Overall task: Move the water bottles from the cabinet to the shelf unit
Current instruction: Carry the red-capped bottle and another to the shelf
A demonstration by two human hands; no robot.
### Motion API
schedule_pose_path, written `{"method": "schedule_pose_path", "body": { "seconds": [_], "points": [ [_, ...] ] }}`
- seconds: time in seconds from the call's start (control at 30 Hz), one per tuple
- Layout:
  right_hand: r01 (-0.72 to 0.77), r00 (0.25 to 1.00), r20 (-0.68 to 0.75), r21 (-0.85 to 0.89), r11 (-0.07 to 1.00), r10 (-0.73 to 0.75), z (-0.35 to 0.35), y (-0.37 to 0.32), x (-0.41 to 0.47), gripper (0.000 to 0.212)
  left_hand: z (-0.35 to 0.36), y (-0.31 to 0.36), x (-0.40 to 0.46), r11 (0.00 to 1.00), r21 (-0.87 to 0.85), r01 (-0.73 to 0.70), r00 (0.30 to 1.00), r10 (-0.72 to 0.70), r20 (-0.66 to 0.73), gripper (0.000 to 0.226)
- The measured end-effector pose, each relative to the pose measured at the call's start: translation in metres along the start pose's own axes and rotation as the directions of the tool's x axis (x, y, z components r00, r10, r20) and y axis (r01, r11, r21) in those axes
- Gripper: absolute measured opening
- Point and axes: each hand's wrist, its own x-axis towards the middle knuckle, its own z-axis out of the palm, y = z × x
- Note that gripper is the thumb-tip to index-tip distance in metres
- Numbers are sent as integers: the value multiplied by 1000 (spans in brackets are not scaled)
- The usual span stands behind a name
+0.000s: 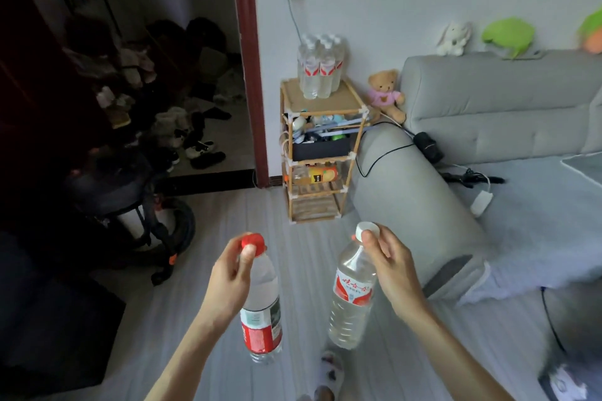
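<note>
Grey floor, shelf unit w/ bottles, sofa

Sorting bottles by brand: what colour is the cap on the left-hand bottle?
Red, on the left bottle's cap, seen in the head view.

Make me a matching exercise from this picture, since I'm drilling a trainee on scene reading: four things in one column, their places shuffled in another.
Things:
1. red-capped bottle
2. white-capped bottle
3. cluster of bottles
4. teddy bear

Places:
A. on top of the shelf unit
B. held by the right hand
C. between shelf unit and sofa
D. held by the left hand

Pairs: 1-D, 2-B, 3-A, 4-C
</note>
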Motion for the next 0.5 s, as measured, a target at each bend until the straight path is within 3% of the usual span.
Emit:
{"method": "schedule_pose_path", "body": {
  "seconds": [0.1, 0.27, 0.5],
  "points": [
    [-14, 1000, 4, 11, 1000, 14, -1, 9, 71, 12, 21, -5, 64, 1000, 24, -8, 1000, 8, -11, 10],
    [14, 1000, -6, 23, 1000, -13, -6, 2, 199, 18, 52, 8, 185, 996, 73, -48, 999, 50, -22, 12],
    [49, 998, -28, 51, 997, -48, -1, -17, 346, 17, 88, 23, 326, 998, -42, -56, 992, 51, -112, 29]
  ]
}}
